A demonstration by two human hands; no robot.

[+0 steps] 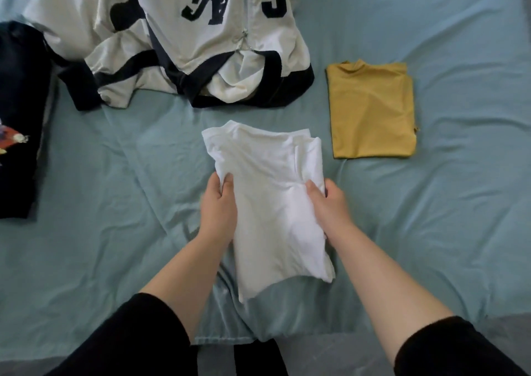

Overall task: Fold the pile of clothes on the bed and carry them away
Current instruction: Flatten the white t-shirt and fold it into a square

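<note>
A white garment (270, 191), folded into a long strip, lies on the bed in front of me, its near end hanging toward the bed's edge. My left hand (219, 206) grips its left edge with thumb and fingers curled into the cloth. My right hand (327, 203) grips the right edge the same way. A folded mustard-yellow top (372, 111) lies flat to the right. A cream and navy zip jacket (184, 39) with large letters sits crumpled at the back. A dark garment (20, 117) with a coloured print lies at the left edge.
The light blue bedsheet (459, 203) covers the bed, wrinkled around the white garment. The bed's near edge (224, 339) runs along the bottom, with grey floor and my dark clothing below it.
</note>
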